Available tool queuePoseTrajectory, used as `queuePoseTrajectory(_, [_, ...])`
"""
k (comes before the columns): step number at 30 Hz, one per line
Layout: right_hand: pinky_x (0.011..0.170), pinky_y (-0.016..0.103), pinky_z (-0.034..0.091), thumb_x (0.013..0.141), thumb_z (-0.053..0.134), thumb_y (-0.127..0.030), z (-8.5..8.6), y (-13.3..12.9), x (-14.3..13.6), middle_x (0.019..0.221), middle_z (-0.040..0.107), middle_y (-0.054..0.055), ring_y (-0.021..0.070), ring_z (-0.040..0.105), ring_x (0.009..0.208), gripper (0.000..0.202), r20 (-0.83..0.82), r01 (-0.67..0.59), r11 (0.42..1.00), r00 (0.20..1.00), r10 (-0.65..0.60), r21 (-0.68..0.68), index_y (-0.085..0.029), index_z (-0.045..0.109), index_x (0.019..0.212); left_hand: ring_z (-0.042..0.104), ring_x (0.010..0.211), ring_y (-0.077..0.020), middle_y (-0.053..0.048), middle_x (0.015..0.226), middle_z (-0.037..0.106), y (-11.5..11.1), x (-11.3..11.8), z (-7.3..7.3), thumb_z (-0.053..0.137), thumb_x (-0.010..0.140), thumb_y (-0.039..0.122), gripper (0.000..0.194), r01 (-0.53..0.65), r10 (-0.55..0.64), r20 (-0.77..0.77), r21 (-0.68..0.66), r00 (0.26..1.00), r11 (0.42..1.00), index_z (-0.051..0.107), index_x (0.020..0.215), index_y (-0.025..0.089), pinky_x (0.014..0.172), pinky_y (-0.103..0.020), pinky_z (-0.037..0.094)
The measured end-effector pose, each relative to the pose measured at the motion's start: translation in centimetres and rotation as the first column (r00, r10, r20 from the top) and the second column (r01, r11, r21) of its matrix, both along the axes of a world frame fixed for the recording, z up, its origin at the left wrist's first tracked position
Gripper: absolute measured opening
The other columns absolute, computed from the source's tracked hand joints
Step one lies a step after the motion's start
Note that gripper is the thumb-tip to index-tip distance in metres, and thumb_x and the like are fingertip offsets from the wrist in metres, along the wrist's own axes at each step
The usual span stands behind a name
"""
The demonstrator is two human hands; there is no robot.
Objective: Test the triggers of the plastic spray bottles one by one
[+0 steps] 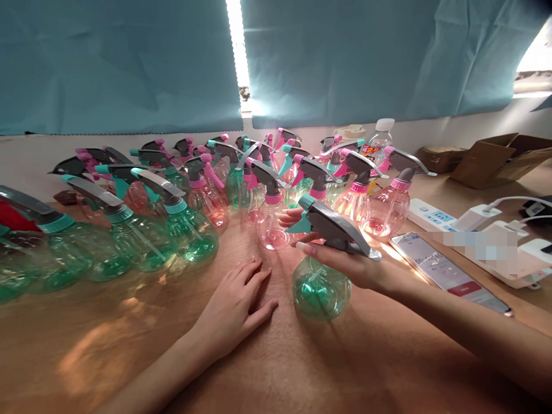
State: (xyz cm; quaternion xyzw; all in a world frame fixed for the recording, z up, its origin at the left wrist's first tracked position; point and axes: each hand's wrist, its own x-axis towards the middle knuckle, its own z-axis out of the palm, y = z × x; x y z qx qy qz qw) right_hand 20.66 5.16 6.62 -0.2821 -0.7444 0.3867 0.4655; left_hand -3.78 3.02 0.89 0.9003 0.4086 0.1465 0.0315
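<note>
A clear green spray bottle (321,290) with a grey and teal trigger head is in my right hand (340,260). That hand is around its neck just under the head, thumb in front and other fingers partly hidden behind. Whether the bottle's base touches the table, I cannot tell. My left hand (237,293) lies on the table (207,374), palm down with fingers stretched, holding nothing. Just beyond the hands stands a pink spray bottle (275,233). Several green spray bottles (190,238) line the left side, and pink ones (390,207) stand at the right.
More pink and green spray bottles crowd toward the wall. To the right lie a phone (448,270), a power strip (431,214) and white chargers with cables. An open cardboard box (495,164) sits at the far right. Behind the bottles stands a white-capped plastic bottle (382,138).
</note>
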Motion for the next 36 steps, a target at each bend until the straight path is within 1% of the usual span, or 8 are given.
queuePoseTrajectory(2, [0.089,0.036,0.056,0.088,0.064,-0.025,0.0,0.0,0.0,0.134,0.059,0.004,0.0174,0.067,0.098,0.047,-0.003,0.007,1.0,1.0,-0.007,-0.001,-0.032,0.054,0.133,0.048,0.127,-0.0355,-0.018,0.137,0.053,0.0,0.0,0.0,0.053,0.094,0.041,0.045,-0.001,0.0,-0.006,-0.003,1.0,1.0,0.056,0.13,0.014,0.107,-0.057,0.036])
queuePoseTrajectory(8, [0.088,0.036,0.056,0.086,0.062,-0.02,0.6,-0.2,-0.4,0.126,0.064,0.005,0.0223,0.062,0.113,0.046,-0.006,0.025,0.999,1.0,-0.025,0.044,-0.029,0.058,0.131,0.049,0.127,-0.0351,-0.017,0.137,0.053,0.0,0.0,0.0,0.053,0.094,0.042,0.044,-0.002,0.002,0.01,0.002,1.0,1.0,0.057,0.129,0.016,0.106,-0.056,0.037])
queuePoseTrajectory(16, [0.087,0.035,0.055,0.086,0.06,-0.02,0.9,-0.4,-0.3,0.123,0.065,0.004,0.0229,0.06,0.116,0.048,0.043,0.05,0.995,0.998,-0.053,0.081,-0.029,0.055,0.133,0.049,0.127,-0.0354,-0.018,0.137,0.053,0.0,0.1,0.2,0.052,0.094,0.041,0.044,-0.001,0.001,0.003,-0.005,1.0,1.0,0.057,0.129,0.014,0.107,-0.056,0.037])
queuePoseTrajectory(19, [0.084,0.034,0.054,0.086,0.061,-0.019,1.0,-0.4,-0.2,0.123,0.065,0.004,0.0209,0.063,0.108,0.048,0.041,0.033,0.997,0.998,-0.037,0.075,-0.029,0.055,0.133,0.048,0.127,-0.0356,-0.019,0.137,0.053,-0.1,0.0,0.2,0.051,0.095,0.04,0.044,0.007,-0.007,-0.009,-0.009,1.0,1.0,0.058,0.129,0.014,0.106,-0.057,0.036])
queuePoseTrajectory(23, [0.081,0.035,0.054,0.087,0.061,-0.022,1.1,-0.4,-0.2,0.123,0.064,0.003,0.0162,0.066,0.084,0.046,0.063,0.03,0.999,0.998,-0.032,0.034,-0.03,0.056,0.132,0.048,0.127,-0.0358,-0.019,0.137,0.053,-0.1,0.1,0.2,0.052,0.095,0.04,0.043,0.01,-0.01,-0.005,-0.006,1.0,1.0,0.058,0.129,0.014,0.106,-0.057,0.037])
queuePoseTrajectory(25, [0.08,0.035,0.053,0.086,0.061,-0.022,1.2,-0.4,-0.1,0.121,0.065,0.003,0.0164,0.066,0.083,0.046,0.08,0.039,0.999,0.996,-0.041,0.021,-0.03,0.056,0.131,0.048,0.127,-0.0354,-0.019,0.137,0.053,-0.1,0.1,0.2,0.052,0.095,0.04,0.043,0.007,-0.007,-0.005,-0.005,1.0,1.0,0.058,0.129,0.015,0.106,-0.057,0.037])
queuePoseTrajectory(30, [0.077,0.034,0.052,0.087,0.062,-0.03,0.8,-0.5,0.3,0.099,0.069,0.001,0.0204,0.064,0.093,0.031,0.163,0.106,0.993,0.982,-0.095,-0.061,-0.029,0.062,0.118,0.048,0.127,-0.0354,-0.019,0.137,0.053,-0.1,0.0,0.2,0.052,0.095,0.041,0.043,0.006,-0.006,-0.013,-0.004,1.0,1.0,0.057,0.129,0.015,0.106,-0.057,0.037])
queuePoseTrajectory(36, [0.073,0.034,0.051,0.088,0.061,-0.035,-0.1,-0.2,0.4,0.071,0.06,-0.001,0.0204,0.062,0.085,0.016,0.115,0.103,0.993,0.989,-0.096,-0.057,-0.025,0.065,0.1,0.047,0.128,-0.0359,-0.02,0.137,0.052,-0.1,0.0,0.0,0.052,0.095,0.04,0.045,0.005,-0.005,-0.022,-0.007,1.0,1.0,0.057,0.13,0.013,0.107,-0.057,0.036])
